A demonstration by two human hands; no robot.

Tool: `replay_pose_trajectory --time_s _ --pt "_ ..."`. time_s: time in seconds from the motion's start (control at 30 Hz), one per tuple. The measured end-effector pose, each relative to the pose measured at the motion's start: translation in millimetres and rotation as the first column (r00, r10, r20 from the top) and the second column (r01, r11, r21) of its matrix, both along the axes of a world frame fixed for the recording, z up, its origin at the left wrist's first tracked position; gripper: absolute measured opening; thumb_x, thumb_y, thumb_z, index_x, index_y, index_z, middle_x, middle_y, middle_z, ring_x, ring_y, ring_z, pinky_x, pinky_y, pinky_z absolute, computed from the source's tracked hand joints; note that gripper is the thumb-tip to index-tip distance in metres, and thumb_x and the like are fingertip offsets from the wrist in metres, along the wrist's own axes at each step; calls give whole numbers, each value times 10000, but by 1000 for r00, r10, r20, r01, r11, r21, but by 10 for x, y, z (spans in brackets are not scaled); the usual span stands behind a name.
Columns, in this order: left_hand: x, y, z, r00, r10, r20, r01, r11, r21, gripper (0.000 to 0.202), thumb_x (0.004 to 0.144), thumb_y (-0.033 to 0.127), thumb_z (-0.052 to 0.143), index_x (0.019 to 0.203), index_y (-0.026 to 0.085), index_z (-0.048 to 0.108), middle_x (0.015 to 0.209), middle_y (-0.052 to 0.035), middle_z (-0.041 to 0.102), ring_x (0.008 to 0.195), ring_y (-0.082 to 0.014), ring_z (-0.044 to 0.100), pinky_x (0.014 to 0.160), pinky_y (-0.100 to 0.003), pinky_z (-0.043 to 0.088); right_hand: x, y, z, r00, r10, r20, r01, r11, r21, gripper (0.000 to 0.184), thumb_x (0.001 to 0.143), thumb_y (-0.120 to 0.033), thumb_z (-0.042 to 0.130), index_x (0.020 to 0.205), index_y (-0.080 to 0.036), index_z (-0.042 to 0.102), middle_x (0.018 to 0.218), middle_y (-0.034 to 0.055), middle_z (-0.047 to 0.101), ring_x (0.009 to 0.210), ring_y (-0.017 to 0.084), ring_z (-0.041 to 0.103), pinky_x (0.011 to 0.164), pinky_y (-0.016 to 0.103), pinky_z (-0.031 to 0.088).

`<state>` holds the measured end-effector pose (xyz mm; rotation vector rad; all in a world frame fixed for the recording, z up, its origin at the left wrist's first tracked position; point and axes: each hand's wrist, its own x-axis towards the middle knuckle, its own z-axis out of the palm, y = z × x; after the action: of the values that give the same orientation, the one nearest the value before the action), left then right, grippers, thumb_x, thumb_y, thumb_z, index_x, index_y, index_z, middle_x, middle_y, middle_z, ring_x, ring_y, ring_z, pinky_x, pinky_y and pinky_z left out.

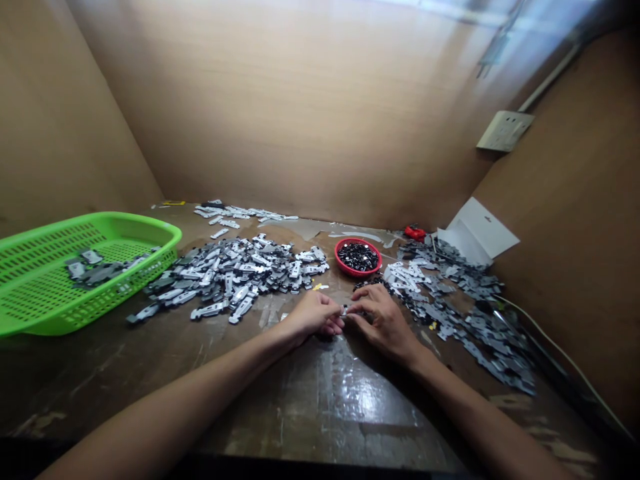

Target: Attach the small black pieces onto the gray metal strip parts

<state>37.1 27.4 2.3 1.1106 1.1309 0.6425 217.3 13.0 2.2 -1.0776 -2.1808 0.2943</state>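
My left hand [314, 315] and my right hand [383, 321] meet at the middle of the worktable, fingers pinched together. Between their fingertips sits a small silver metal part [345, 310], gripped from both sides. A big heap of grey metal strips [235, 273] lies just beyond my left hand. A second spread of grey parts [460, 307] runs along the right side past my right hand. A small red bowl [342, 259] with tiny black pieces stands right behind my hands.
A green plastic basket [45, 313] holding a few grey parts sits at the left. More strips [240, 215] lie by the back wall. A white card [480, 230], a red object [415, 233], a wall socket [504, 130] and a cable [560, 350] occupy the right.
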Motion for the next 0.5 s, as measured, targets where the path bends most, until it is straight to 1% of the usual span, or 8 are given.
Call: replay_pose_trajectory --time_s 0.07,0.2,0.27,0.3,0.33,0.4,0.43,0.5 --pt "-1 -1 3 1000 0 -5 0 1000 1 166 679 254 601 633 95 582 603 -84 659 486 -121 605 462 -198 434 -11 -9 -11 1000 -10 -4 10 1000 -6 95 762 -190 601 821 -227 666 967 71 575 956 223 482 822 383 431" --pt "-3 6 -2 1000 -1 -16 2 1000 4 160 690 244 580 633 95 581 598 -77 656 479 -113 599 462 -194 435 -37 -31 2 1000 27 -14 -27 999 -28 101 774 -211 596 835 -234 673 976 59 582 958 210 492 834 366 425" --pt "-2 15 -7 1000 -5 -16 5 1000 2 157 696 241 573 635 96 577 599 -75 656 471 -107 592 459 -192 435 -10 -4 31 999 29 -29 -30 999 -37 103 791 -230 581 837 -234 673 980 54 589 955 201 505 845 353 419" --pt "-1 20 -8 1000 -7 -15 7 1000 -2 156 698 242 573 638 98 575 601 -75 657 467 -106 590 457 -193 435 31 33 47 999 10 -43 -11 999 -37 110 802 -242 569 839 -231 671 978 54 594 952 196 513 849 345 417" --pt "0 24 -10 1000 -7 -17 7 1000 -7 156 699 246 575 641 101 571 603 -74 657 465 -106 589 455 -195 435 98 88 62 998 -25 -58 24 999 -31 123 813 -253 553 847 -228 668 975 54 601 946 190 523 853 336 416" --pt "0 31 -9 1000 -5 -28 4 1000 -19 163 696 262 585 646 108 565 604 -71 658 465 -108 590 448 -192 430 317 245 81 983 -158 -90 158 987 0 154 830 -262 521 877 -216 660 955 57 615 921 182 544 848 321 417" --pt "0 34 -8 999 -1 -37 0 1000 -26 166 692 269 593 650 111 563 609 -69 659 473 -108 594 448 -186 428 465 335 85 965 -247 -91 249 968 14 173 836 -257 504 907 -208 654 953 59 622 910 180 553 842 316 420" --pt "0 39 -5 999 -5 -43 4 1000 -29 183 690 291 605 665 114 567 617 -65 659 485 -102 595 441 -172 415 793 500 81 890 -453 -50 454 890 28 195 821 -228 498 933 -184 652 955 72 636 886 188 570 811 316 428"
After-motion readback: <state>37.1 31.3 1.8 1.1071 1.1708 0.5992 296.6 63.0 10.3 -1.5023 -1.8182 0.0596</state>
